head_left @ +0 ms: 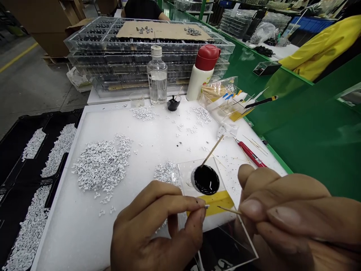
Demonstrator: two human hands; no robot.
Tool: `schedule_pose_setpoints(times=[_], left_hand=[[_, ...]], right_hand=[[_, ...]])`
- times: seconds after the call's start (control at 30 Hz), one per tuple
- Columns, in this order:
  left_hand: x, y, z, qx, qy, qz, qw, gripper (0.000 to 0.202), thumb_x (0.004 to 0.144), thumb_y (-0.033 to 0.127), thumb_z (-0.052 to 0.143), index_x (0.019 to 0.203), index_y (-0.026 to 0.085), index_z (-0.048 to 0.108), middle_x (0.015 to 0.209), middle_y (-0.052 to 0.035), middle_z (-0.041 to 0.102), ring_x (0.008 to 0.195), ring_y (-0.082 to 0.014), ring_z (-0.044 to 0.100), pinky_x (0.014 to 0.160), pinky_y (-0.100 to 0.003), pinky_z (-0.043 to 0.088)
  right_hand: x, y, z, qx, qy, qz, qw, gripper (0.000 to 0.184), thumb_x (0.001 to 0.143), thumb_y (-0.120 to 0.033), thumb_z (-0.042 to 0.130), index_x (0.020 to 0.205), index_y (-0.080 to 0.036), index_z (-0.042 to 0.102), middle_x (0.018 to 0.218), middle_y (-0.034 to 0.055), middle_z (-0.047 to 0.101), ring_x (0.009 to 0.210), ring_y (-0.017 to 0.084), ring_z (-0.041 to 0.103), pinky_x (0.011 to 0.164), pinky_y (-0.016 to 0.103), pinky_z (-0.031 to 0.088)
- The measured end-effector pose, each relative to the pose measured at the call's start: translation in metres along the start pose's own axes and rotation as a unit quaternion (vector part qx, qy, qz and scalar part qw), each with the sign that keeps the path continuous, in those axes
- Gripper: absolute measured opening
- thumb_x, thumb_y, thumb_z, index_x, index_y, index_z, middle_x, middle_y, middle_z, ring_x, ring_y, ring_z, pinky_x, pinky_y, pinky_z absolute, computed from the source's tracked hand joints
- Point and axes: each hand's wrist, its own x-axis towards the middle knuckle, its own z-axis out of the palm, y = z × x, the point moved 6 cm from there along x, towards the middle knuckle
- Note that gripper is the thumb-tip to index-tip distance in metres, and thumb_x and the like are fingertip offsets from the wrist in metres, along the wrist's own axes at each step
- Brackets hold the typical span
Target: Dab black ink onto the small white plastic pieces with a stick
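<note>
Black goo (207,180), right of centre in the frame, sat round and glossy on a clear plate (184,165) with a wooden stick (213,150) standing in it. What were the hands up to below that?

Left hand (158,229), lower middle, had thumb and forefinger pinched on a tiny piece (207,207). Only a speck of it poked out past the fingertips, white with some dark on it, so I couldn't make out its full shape.

And the other one?

Right hand (293,218) filled the lower right, fingers clamped on a thin pick (231,210). Its dark tip pointed at the piece, a little gap between. The back end was hidden by the fingers.

Anything else half-hidden?

Yep. Some white bits (166,171) sat partly behind the left knuckles, while the big pile (101,163) at centre left was in plain sight. The yellow strip (222,197) was partly covered by the left fingers too. Up top, a person in black (142,9) got cropped by the frame, and a yellow garment (318,49) ran off the upper right. Lettering near the bottom edge? Couldn't read it.
</note>
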Motion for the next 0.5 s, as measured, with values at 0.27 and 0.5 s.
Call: schedule_pose_setpoints(times=[0.27, 0.5], left_hand=[[-0.003, 0.002, -0.002, -0.008, 0.007, 0.005, 1.000, 0.023, 0.089, 0.002, 0.075, 0.097, 0.023, 0.076, 0.087, 0.0041, 0.073, 0.069, -0.0069, 0.071, 0.055, -0.014, 0.059], [0.000, 0.001, 0.000, 0.007, 0.013, 0.016, 1.000, 0.021, 0.090, 0.003, 0.076, 0.096, 0.023, 0.076, 0.086, 0.0042, 0.073, 0.067, -0.0060, 0.070, 0.055, -0.013, 0.058]], right_hand=[[-0.001, 0.003, -0.001, -0.028, -0.072, -0.013, 0.997, 0.020, 0.096, -0.032, 0.080, 0.113, -0.041, 0.076, 0.085, -0.0085, 0.075, 0.057, 0.005, 0.064, 0.067, 0.024, 0.061], [-0.013, 0.010, -0.012, -0.049, -0.023, 0.032, 0.998, 0.013, 0.094, -0.046, 0.082, 0.096, -0.034, 0.075, 0.075, -0.0047, 0.070, 0.052, 0.010, 0.059, 0.069, 0.032, 0.062]])
